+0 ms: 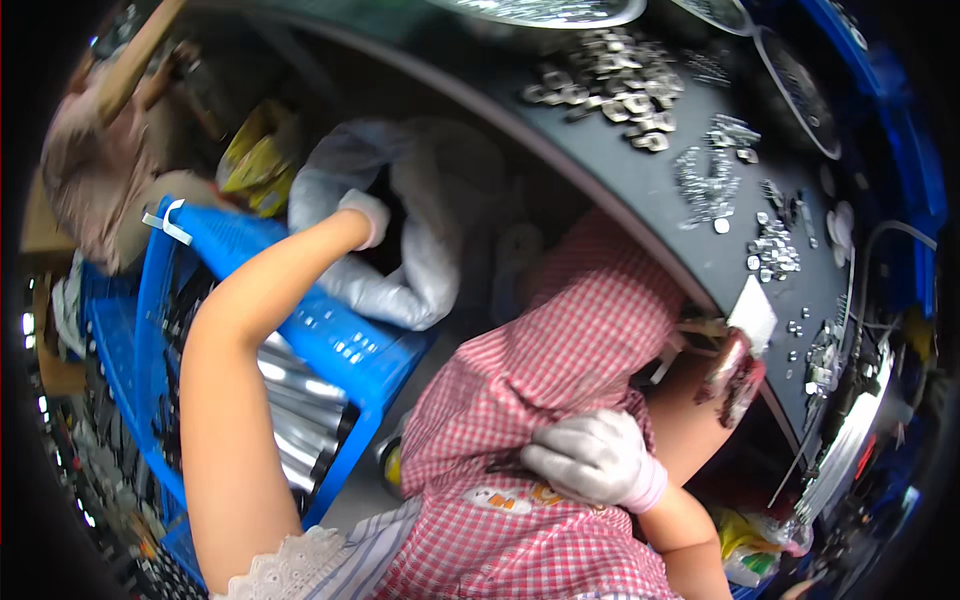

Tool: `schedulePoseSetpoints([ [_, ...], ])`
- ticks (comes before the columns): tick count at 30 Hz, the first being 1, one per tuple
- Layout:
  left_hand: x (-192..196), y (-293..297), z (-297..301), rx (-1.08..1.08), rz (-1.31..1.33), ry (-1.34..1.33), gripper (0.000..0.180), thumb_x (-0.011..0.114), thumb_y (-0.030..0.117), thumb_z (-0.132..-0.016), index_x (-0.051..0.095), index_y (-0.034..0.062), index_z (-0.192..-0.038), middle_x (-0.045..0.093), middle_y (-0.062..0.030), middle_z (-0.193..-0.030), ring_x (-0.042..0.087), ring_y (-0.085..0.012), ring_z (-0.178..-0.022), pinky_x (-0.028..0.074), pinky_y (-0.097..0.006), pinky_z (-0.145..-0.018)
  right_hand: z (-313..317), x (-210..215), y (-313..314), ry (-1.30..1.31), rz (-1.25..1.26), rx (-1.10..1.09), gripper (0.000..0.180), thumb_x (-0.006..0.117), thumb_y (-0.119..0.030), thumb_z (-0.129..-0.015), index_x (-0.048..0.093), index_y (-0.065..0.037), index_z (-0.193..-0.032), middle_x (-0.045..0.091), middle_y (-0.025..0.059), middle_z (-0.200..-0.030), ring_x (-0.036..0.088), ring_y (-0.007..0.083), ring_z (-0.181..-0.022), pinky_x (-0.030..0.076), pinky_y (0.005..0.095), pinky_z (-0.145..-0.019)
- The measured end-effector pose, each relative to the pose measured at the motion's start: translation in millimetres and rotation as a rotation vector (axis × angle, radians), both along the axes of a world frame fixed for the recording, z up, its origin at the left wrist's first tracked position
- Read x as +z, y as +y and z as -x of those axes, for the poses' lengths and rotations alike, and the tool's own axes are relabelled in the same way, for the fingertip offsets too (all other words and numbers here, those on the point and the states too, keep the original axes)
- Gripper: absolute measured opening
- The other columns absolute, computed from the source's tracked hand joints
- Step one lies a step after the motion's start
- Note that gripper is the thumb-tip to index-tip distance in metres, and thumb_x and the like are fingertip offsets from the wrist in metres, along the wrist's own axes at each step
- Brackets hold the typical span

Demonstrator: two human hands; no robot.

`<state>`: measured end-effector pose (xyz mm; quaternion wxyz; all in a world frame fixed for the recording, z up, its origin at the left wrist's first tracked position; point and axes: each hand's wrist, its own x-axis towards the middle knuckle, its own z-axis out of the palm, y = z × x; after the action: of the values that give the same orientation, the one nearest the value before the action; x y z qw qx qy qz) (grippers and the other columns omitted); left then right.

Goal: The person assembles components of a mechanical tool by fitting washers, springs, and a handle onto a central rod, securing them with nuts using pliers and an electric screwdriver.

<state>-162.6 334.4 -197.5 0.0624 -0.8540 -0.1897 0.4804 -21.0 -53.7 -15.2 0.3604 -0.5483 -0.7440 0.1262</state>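
My left hand (366, 217), in a pale glove, is at the opening of a whitish plastic bag (425, 285) with a dark inside. Its fingers are mostly hidden, and I cannot see anything in them. Over my lap, on a red-and-white checked apron (560, 360), rests my right hand (590, 458) in a white glove with a pink cuff. Those fingers are curled closed, and a thin dark thing (505, 463) sticks out beside them, too small to name.
A dark table (670, 200) holds piles of small metal parts (625, 90). By its edge are a white block (753, 318) and a dark red, stained-looking piece (735, 380). Blue plastic crates (345, 345) with silvery tubes (300, 410) stand left; another person (105, 180) is beyond.
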Motion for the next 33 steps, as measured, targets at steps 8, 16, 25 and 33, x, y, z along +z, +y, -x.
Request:
schedulePoseSetpoints([
  [8, -169.4, 35.6, 44.6, -0.043, 0.069, -0.31, 0.028, 0.056, 0.023, -0.084, 0.071, 0.0078, -0.102, 0.067, -0.0179, -0.111, 0.063, -0.0342, -0.105, 0.051, -0.045, -0.086, -13.3, 8.2, -133.8, -0.086, 0.3, -1.012, 0.027, 0.063, -0.001, -0.063, 0.069, -0.007, -0.088, 0.065, 0.0072, -0.082, 0.062, 0.0244, -0.07, 0.046, 0.0354, -0.063],
  [16, -132.8, 45.1, 39.4, 0.501, 0.042, -0.638, 0.042, 0.057, 0.025, -0.082, 0.063, 0.0052, -0.118, 0.063, -0.0192, -0.118, 0.059, -0.0371, -0.111, 0.047, -0.042, -0.094, -33.1, -6.4, -97.5, -0.119, 0.144, -0.604, 0.033, 0.069, -0.005, -0.069, 0.065, -0.01, -0.102, 0.066, 0.0047, -0.091, 0.062, 0.0222, -0.074, 0.048, 0.035, -0.062],
  [25, -64.8, 80.8, -2.7, 0.132, 0.056, -0.406, 0.038, 0.056, 0.03, -0.078, 0.07, 0.0072, -0.105, 0.066, -0.0217, -0.107, 0.063, -0.0365, -0.102, 0.05, -0.043, -0.089, -27.2, -5.4, -95.9, -0.173, 0.074, -0.643, 0.026, 0.067, -0.002, -0.071, 0.066, -0.008, -0.097, 0.066, 0.0074, -0.089, 0.062, 0.0245, -0.077, 0.047, 0.0365, -0.068],
  [33, -159.0, 4.7, -2.5, 0.441, 0.115, -0.444, 0.041, 0.062, 0.021, -0.078, 0.062, 0.0108, -0.118, 0.061, -0.0189, -0.12, 0.058, -0.0361, -0.114, 0.048, -0.045, -0.093, -37.3, -48.1, -152.0, -0.193, 0.374, -0.862, 0.02, 0.052, 0.006, -0.082, 0.064, 0.001, -0.097, 0.065, 0.0129, -0.091, 0.062, 0.0263, -0.083, 0.049, 0.0344, -0.079],
])
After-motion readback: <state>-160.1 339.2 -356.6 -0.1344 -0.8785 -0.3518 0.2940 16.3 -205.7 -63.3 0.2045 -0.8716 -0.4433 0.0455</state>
